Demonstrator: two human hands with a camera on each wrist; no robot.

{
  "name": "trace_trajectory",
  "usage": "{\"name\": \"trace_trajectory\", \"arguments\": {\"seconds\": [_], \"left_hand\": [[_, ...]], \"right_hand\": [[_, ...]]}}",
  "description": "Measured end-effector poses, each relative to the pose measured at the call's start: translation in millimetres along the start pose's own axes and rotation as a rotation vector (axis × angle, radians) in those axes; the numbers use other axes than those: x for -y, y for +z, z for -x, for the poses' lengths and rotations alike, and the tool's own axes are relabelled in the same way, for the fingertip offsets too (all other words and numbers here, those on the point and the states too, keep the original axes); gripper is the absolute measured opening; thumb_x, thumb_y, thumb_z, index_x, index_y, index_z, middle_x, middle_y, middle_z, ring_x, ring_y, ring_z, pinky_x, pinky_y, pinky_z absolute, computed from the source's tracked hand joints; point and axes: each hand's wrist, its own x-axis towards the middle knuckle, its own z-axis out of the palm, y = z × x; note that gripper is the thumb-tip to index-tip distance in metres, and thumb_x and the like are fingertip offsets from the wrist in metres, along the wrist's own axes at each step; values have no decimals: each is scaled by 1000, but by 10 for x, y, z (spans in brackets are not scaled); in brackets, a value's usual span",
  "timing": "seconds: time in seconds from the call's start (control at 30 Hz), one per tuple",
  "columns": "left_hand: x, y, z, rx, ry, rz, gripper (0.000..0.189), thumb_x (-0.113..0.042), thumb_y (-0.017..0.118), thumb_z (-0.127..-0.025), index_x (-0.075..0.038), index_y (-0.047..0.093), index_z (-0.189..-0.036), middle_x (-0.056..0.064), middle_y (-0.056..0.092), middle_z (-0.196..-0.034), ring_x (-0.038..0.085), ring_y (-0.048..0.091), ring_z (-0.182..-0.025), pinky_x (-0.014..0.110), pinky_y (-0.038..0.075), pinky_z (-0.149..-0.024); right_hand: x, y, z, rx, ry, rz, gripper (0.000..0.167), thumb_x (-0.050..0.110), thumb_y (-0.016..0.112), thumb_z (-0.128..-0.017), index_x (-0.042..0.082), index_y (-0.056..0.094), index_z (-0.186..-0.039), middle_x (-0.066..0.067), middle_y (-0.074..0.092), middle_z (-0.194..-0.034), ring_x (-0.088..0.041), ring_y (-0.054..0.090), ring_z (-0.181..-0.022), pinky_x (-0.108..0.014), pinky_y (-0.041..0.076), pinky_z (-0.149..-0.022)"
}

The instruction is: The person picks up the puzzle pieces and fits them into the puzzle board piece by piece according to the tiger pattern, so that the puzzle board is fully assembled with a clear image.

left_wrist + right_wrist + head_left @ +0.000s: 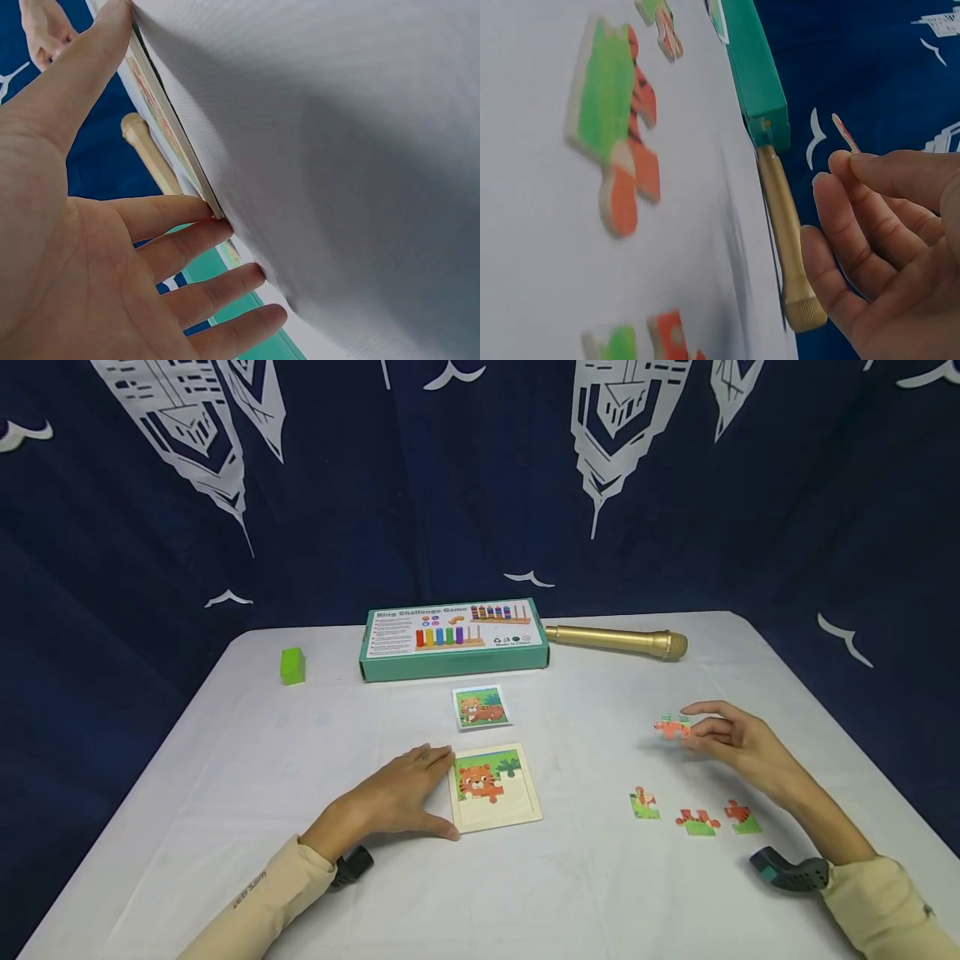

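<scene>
Orange jigsaw piece [670,727]: right end hidden behind the right hand [738,745], which pinches it; near edge-on in right wrist view, print hard to read. White tablecloth [570,885]; navy patterned curtain [480,485] behind. Piece is above table, well right of puzzle tray [510,810], long axis roughly left-right. Left hand [393,789], fingers extended, touches tray's left edge.

We saw a white table [585,893]. On it there were a green block [292,666], a teal box [454,669], a golden microphone [615,640] beside this box, a small tiger card [482,708], a puzzle board [512,806] and three loose puzzle pieces [701,827].
</scene>
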Motion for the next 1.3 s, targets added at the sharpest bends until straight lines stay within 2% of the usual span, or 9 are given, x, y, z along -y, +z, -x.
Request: {"name": "trace_trajectory", "arguments": {"seconds": [0.33, 0.73, 1.3], "left_hand": [[1, 5, -6, -1, 3, -9, 108, -63, 76, -69, -4, 34, -148, 8, 31, -155, 36, 23, -143, 49, 25, -114], [0, 5, -7, -5, 10, -12, 107, -62, 76, -69, -3, 34, -148, 9, 31, -154, 37, 24, -142, 50, 25, -113], [6, 8, -13, -5, 8, -8, 107, -62, 76, -69, -3, 34, -148, 9, 32, -154, 37, 24, -142, 50, 25, -113]], "right_hand": [[142, 226, -164, 77, -26, -67, 38, 6, 60, -94, -3, 48, -129, -18, 68, -94, -18, 68, -86, -23, 54, -74], [208, 428, -278, 144, -23, -94, 39, 10, 62, -93, -1, 49, -127, -25, 65, -96, -27, 66, -84, -27, 54, -73], [310, 659, -405, 234, -46, -155, 36, 9, 63, -92, 2, 50, -125, -27, 64, -92, -33, 64, -81, -32, 55, -74]]}}
